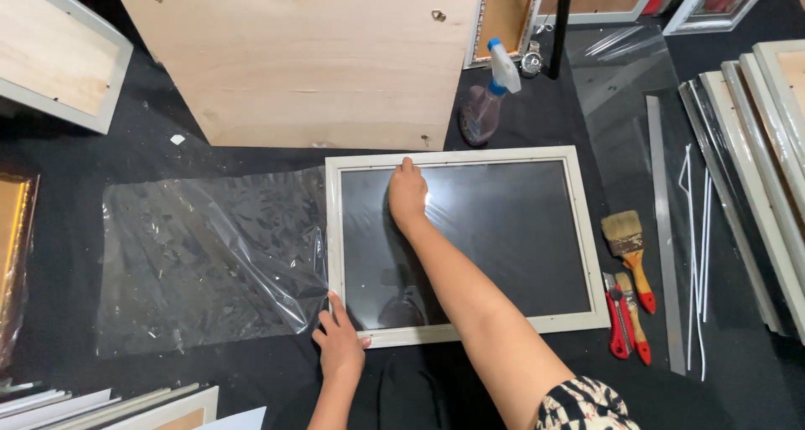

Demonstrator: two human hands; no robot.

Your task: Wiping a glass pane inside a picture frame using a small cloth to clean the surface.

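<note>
A pale grey picture frame [587,246] lies flat on the black cloth, with a glossy dark pane inside it. My right hand [407,194] reaches across and presses flat on the pane near the frame's top edge. My left hand [340,344] rests with spread fingers on the frame's lower left corner. A sheet of clear plastic film [210,258] lies crumpled to the left, its right edge tucked at the frame's left side.
A large plywood board [302,57] lies beyond the frame, a spray bottle [490,95] beside it. To the right lie a paintbrush [629,250], red-handled tools [625,317], a long metal ruler [664,237] and white rods [696,254]. More frames [767,145] are stacked at right.
</note>
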